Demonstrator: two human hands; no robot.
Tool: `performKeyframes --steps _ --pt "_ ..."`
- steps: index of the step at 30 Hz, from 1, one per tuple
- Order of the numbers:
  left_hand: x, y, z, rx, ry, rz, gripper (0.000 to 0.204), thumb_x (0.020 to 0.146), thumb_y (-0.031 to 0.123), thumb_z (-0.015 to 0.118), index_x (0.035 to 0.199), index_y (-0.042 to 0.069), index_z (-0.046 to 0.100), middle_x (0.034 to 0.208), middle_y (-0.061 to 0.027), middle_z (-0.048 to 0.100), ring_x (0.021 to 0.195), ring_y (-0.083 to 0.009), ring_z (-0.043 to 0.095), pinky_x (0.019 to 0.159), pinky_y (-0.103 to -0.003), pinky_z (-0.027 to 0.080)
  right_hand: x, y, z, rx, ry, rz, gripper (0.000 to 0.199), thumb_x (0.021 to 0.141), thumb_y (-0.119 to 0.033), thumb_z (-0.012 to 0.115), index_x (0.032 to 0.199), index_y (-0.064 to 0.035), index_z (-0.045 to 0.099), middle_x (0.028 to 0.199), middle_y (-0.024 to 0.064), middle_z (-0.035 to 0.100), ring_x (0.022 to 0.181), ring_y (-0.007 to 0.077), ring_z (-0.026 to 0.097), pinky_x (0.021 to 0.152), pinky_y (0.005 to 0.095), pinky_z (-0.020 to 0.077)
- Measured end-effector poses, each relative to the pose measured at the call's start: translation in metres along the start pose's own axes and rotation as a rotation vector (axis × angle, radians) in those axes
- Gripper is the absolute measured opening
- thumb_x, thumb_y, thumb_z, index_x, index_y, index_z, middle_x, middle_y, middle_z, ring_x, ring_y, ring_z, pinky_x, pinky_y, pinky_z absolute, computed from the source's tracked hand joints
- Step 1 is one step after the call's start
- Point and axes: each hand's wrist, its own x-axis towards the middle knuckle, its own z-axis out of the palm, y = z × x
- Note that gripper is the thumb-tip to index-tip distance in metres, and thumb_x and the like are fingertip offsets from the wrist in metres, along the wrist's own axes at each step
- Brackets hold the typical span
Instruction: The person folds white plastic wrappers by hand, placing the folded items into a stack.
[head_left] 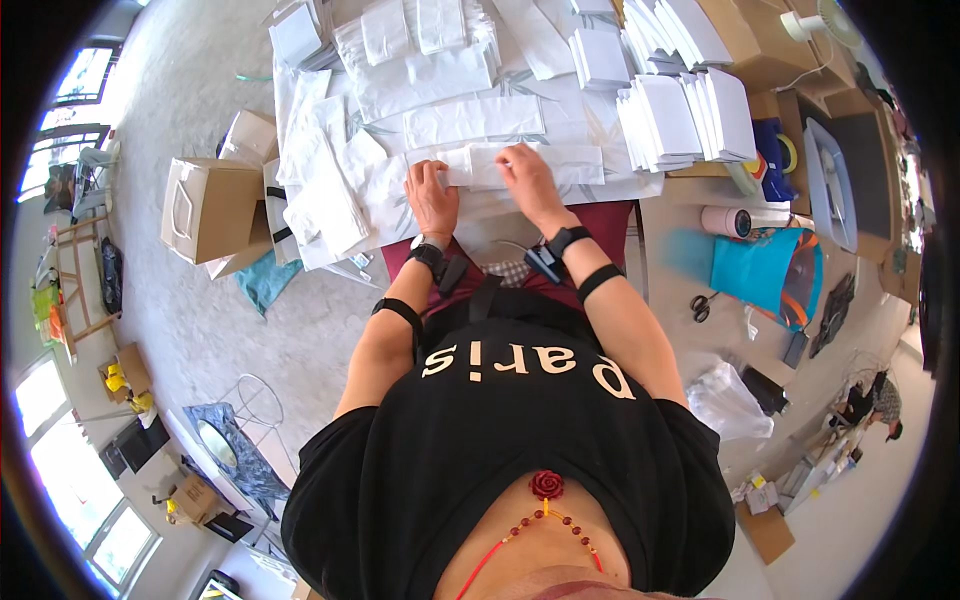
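A long, flat white plastic bag lies crosswise near the table's front edge, before me. My left hand is at its left end, fingers bent and closed on the white material. Farther right, my right hand has its fingertips drawn together on the bag's upper side. Under the fingers, the exact grip is partly hidden. Just beyond, another flat white bag lies parallel to the first. A thick stack of white bags sits behind that one.
Loose white bags heap up on the left of the table. Stacks of folded white sheets stand on the right. Cardboard boxes flank the table's left side. A pink cylinder, a turquoise bag and scissors are at right.
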Motion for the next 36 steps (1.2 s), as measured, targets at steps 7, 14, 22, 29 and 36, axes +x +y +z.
performKeyframes --steps 7,14,22,29,36 --pt "0.001 -0.001 0.001 0.007 0.016 -0.002 0.039 0.067 -0.004 0.067 0.103 0.009 0.06 0.11 -0.0124 0.058 0.112 -0.0365 0.054 0.097 -0.048 0.041 0.009 0.002 0.042 -0.02 -0.062 0.07 0.011 0.09 -0.001 0.067 0.1 -0.0036 0.065 0.097 0.0141 0.067 0.092 0.0354 0.067 0.08 0.0437 0.0543" --pt "0.001 -0.004 0.004 -0.178 0.07 -0.166 0.032 0.071 -0.006 0.067 0.1 0.005 0.059 0.099 -0.0131 0.058 0.099 -0.0319 0.057 0.088 -0.043 0.047 0.009 0.005 0.046 0.024 -0.07 0.113 0.017 0.088 0.0 0.07 0.104 -0.0043 0.067 0.097 0.0132 0.068 0.091 0.0311 0.069 0.08 0.041 0.0556" --pt "0.004 0.018 -0.006 -0.591 0.205 -0.506 0.017 0.097 0.011 0.071 0.102 0.001 0.058 0.09 -0.0056 0.063 0.08 -0.0131 0.057 0.072 -0.03 0.049 0.008 0.011 0.042 0.056 -0.133 0.123 0.033 0.083 -0.005 0.076 0.116 -0.007 0.07 0.101 0.0133 0.067 0.097 0.0327 0.067 0.085 0.0419 0.0547" --pt "0.008 0.038 -0.009 -0.81 0.13 -0.54 0.017 0.1 0.012 0.067 0.106 0.0 0.057 0.096 -0.0061 0.065 0.083 -0.0107 0.058 0.071 -0.029 0.05 0.006 0.008 0.04 -0.013 -0.134 0.019 0.046 0.082 -0.007 0.079 0.127 -0.0092 0.069 0.106 0.0129 0.064 0.094 0.0315 0.066 0.086 0.0407 0.0548" --pt "0.007 0.045 0.005 -0.847 0.018 -0.524 0.021 0.102 0.014 0.065 0.113 -0.001 0.055 0.098 -0.0073 0.064 0.087 -0.0108 0.057 0.073 -0.028 0.049 0.007 0.002 0.038 -0.047 -0.184 0.049 0.048 0.083 -0.008 0.078 0.13 -0.0092 0.066 0.107 0.014 0.063 0.102 0.0329 0.064 0.089 0.0411 0.0531"
